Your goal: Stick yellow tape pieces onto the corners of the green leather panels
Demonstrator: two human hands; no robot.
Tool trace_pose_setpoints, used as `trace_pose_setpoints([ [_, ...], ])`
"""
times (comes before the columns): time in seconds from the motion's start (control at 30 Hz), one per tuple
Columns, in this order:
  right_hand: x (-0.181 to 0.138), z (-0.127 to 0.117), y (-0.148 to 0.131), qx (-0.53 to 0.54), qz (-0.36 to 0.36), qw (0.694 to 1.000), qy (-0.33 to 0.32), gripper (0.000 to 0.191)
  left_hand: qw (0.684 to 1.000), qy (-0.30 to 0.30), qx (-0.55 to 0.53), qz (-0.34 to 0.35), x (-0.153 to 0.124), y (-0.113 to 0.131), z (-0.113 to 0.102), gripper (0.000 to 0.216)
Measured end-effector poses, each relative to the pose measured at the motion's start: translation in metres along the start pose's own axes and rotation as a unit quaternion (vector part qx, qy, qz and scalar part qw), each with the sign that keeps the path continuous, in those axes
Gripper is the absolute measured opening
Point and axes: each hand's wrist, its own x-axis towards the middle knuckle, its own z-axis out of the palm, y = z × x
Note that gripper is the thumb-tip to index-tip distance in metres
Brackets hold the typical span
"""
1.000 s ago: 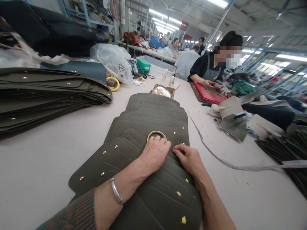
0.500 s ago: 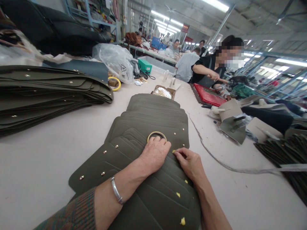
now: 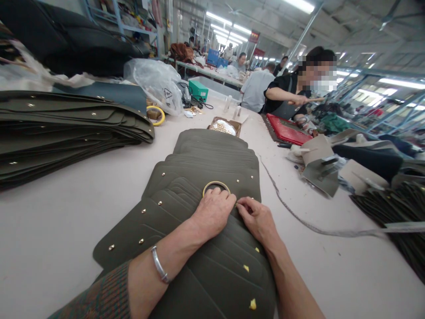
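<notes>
Overlapping dark olive panels (image 3: 159, 230) with gold-coloured studs lie stacked in front of me. My left hand (image 3: 214, 210) rests on them, its fingers closed on the near side of a yellow tape roll (image 3: 216, 182); the underside of the grip is hidden. Just right of its fingertips, my right hand (image 3: 254, 215) is pinched, with a tiny bit of yellow tape barely showing at the fingertips. Small yellow tape pieces (image 3: 246, 268) stick to the panels below the right hand, in a loose line down the right side.
A thick pile of studded panels (image 3: 66, 128) lies left, beside another yellow tape roll (image 3: 161, 116). A box of gold studs (image 3: 224, 127) stands beyond the stack. To the right are a cord (image 3: 299, 221), scraps and more panels (image 3: 395, 217). A co-worker (image 3: 299, 88) works across the table.
My right hand has moved slightly left and up, closer to my left fingertips. The left hand stays on the tape roll. The view has shifted a little, and the co-worker's arm has moved.
</notes>
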Motion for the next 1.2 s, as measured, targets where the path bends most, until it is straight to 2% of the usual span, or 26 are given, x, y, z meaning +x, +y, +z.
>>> trace_pose_setpoints([
  [0.2, 0.001, -0.003, -0.004, -0.048, 0.048, 0.997, -0.036, 0.018, 1.0, 0.016, -0.013, 0.019, -0.002, -0.002, -0.002, 0.018],
  [0.4, 0.001, -0.005, 0.001, -0.046, 0.098, 0.993, -0.04, 0.021, 0.999, 0.023, -0.029, 0.022, -0.004, -0.003, 0.0, 0.019],
  [0.53, 0.005, -0.003, 0.004, -0.029, 0.129, 0.99, -0.041, 0.005, 0.995, 0.054, -0.086, 0.015, -0.004, -0.003, -0.001, 0.018],
  [0.63, 0.006, -0.003, 0.007, -0.002, 0.143, 0.989, -0.033, 0.011, 0.986, 0.096, -0.13, 0.03, -0.005, -0.005, 0.002, 0.02],
  [0.7, 0.004, -0.003, 0.009, 0.068, 0.141, 0.988, -0.004, 0.018, 0.98, 0.127, -0.147, 0.043, -0.005, -0.006, 0.003, 0.024],
  [0.8, -0.002, -0.006, 0.008, 0.201, 0.102, 0.972, 0.061, 0.026, 0.979, 0.13, -0.148, 0.052, -0.005, -0.007, 0.004, 0.041],
  [0.87, -0.006, -0.008, 0.004, 0.229, 0.041, 0.97, 0.076, 0.027, 0.982, 0.116, -0.138, 0.055, -0.006, -0.006, 0.004, 0.051],
  [0.97, -0.008, -0.011, -0.005, 0.189, -0.067, 0.977, 0.069, 0.022, 0.985, 0.11, -0.124, 0.051, -0.006, -0.005, 0.004, 0.049],
  [1.03, -0.008, -0.011, -0.009, 0.158, -0.112, 0.979, 0.066, 0.019, 0.986, 0.108, -0.116, 0.047, -0.006, -0.004, 0.005, 0.048],
  [1.2, -0.008, -0.006, -0.009, 0.103, -0.138, 0.982, 0.078, 0.016, 0.989, 0.083, -0.113, 0.038, -0.006, -0.003, 0.005, 0.043],
])
